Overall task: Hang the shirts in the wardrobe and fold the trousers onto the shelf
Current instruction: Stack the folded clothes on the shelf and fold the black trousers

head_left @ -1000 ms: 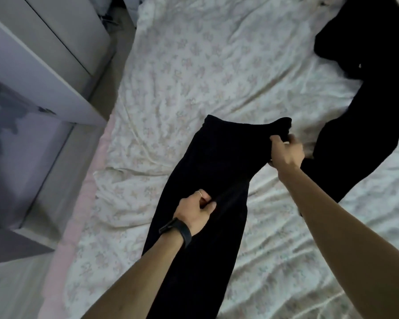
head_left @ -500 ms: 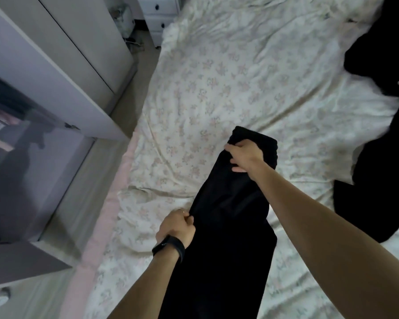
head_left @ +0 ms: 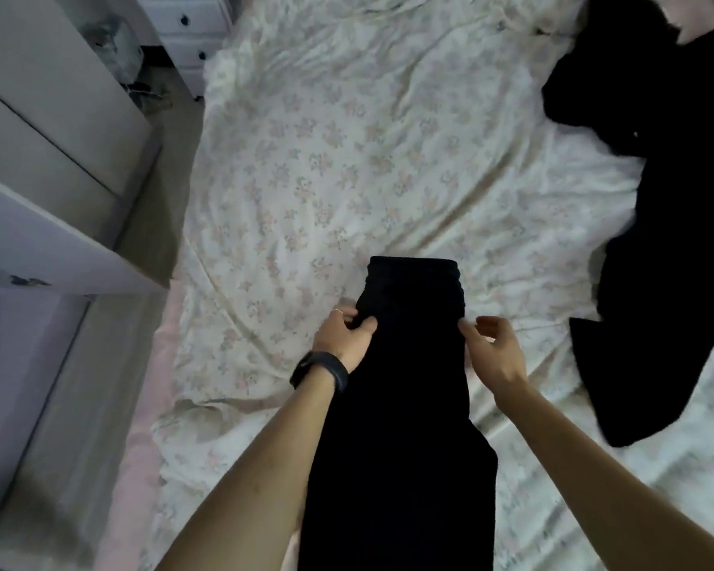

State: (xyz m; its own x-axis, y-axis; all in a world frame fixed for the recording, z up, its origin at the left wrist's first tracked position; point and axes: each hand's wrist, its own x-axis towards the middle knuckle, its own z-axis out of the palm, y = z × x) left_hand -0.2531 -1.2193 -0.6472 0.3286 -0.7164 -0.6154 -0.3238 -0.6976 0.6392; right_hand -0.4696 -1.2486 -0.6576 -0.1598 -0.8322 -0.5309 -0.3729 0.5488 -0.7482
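Observation:
A pair of black trousers (head_left: pixel 405 397) lies lengthwise on the flower-patterned bed sheet (head_left: pixel 347 166), folded leg on leg, with the waistband at the far end. My left hand (head_left: pixel 345 335) pinches the trousers' left edge just below the waistband. At the right edge, my right hand (head_left: pixel 493 352) has its fingers curled and its fingertips on the fabric; whether it pinches the cloth I cannot tell. A heap of other black clothes (head_left: pixel 668 224) lies on the bed's right side.
A white wardrobe (head_left: pixel 46 129) stands at the left, its open door (head_left: pixel 58 249) jutting towards the bed. A narrow strip of floor (head_left: pixel 112 364) runs between them. A white drawer unit (head_left: pixel 186 26) stands at the far end.
My right hand left the waistband and came back to the trousers' right edge. My left hand moved up along the left edge towards the waistband. The trousers now lie straighter and flat.

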